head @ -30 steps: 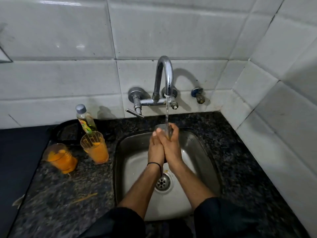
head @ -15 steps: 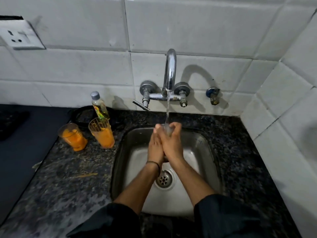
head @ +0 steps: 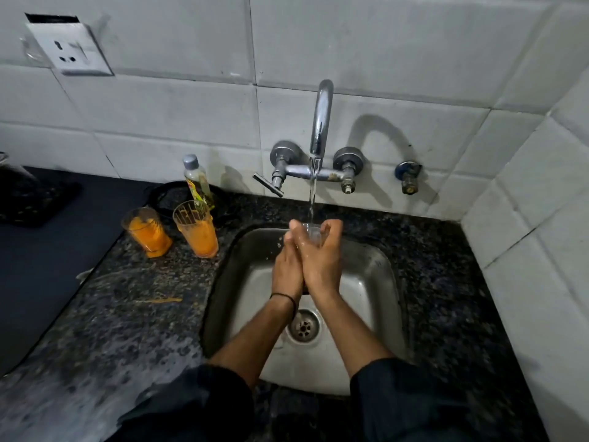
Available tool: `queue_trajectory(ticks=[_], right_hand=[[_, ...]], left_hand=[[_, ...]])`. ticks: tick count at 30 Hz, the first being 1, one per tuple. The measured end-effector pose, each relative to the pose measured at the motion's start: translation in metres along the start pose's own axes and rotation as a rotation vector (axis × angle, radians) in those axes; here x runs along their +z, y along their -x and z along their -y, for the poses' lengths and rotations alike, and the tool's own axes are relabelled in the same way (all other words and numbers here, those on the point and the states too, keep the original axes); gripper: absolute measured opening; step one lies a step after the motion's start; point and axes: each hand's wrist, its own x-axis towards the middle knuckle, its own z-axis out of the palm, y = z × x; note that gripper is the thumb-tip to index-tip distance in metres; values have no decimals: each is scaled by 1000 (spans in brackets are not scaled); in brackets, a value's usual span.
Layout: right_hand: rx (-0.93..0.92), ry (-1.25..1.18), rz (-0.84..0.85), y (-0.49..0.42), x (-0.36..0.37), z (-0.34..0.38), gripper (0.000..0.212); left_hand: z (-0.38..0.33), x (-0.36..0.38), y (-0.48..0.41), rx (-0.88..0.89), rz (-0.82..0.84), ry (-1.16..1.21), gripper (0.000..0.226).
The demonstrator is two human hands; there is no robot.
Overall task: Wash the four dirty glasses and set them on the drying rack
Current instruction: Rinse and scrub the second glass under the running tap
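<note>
A small clear glass [head: 314, 232] is upright over the steel sink [head: 369, 282], right under the thin stream from the curved chrome tap [head: 321, 122]. The right hand [head: 322, 263] has its grip curled round the glass, thumb at the rim. The left hand [head: 287, 266] closes its grip on the other side, and the two hands press together. A thin black band [head: 284, 296] circles the left wrist, and dark sleeves are pushed up both forearms.

On the speckled dark stone worktop [head: 127, 314], left of the sink, stand two ribbed glasses [head: 146, 232] [head: 197, 229] smeared with orange, just beside each other. A slim bottle [head: 197, 183] with a grey cap stands behind them. The basin is a rounded rectangle with a round slotted drain [head: 302, 327]. Large white glossy tiles [head: 159, 106] cover the wall and the right-hand corner, with a white socket [head: 71, 47] at upper left.
</note>
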Motion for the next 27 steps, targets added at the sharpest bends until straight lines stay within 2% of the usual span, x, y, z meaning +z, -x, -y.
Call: queue_trajectory(ticks=[1,2,4,5,7,9,11,12,15,17,19,21,23,24,25,27], right_hand=[[67,-32,-34,-7,-3,4,47],[146,-91,-59,-16,-6,4,51],[268,-200,-78,-26,-9,3,55],[273,-198,-72,-26,-8,4,56],[123,-99,-59,-18,-6,4,51],[-255,176,-15,-15,-8,0,39],[-529,423,125,-21,-18,3,26],[-548,498,256,-26,-25,5,22],[-316,634,784,-43,-46,27,17],[-266,830,988,-57,-49,40,12],[-355,1069,1069,-67,-44,49,13],[-644,1349,1033,-69,-38,54,10],[-887,1560,981,-62,-32,49,21],[-877,1596,964,-58,-30,46,27],[-791,1590,949,-54,-28,42,29],[-458,1392,881,-48,-20,40,23]], left_hand=[[7,-1,5,47,82,38,58],[7,-3,10,14,180,133,55],[4,-8,8,-198,337,305,57],[4,-9,2,-324,390,383,62],[1,-8,-13,-565,388,527,64],[3,-7,-28,-669,314,652,52],[8,-9,-40,-657,260,685,43],[10,-10,-47,-616,266,664,40],[10,-15,-62,-492,278,497,33],[9,-13,-63,-462,343,528,35],[7,-9,-61,-487,423,622,32],[4,-5,-61,-585,451,702,28],[0,-6,-65,-670,458,745,28],[-2,-7,-67,-665,454,750,28],[-1,-7,-71,-631,443,734,27],[2,-5,-76,-541,395,737,28]])
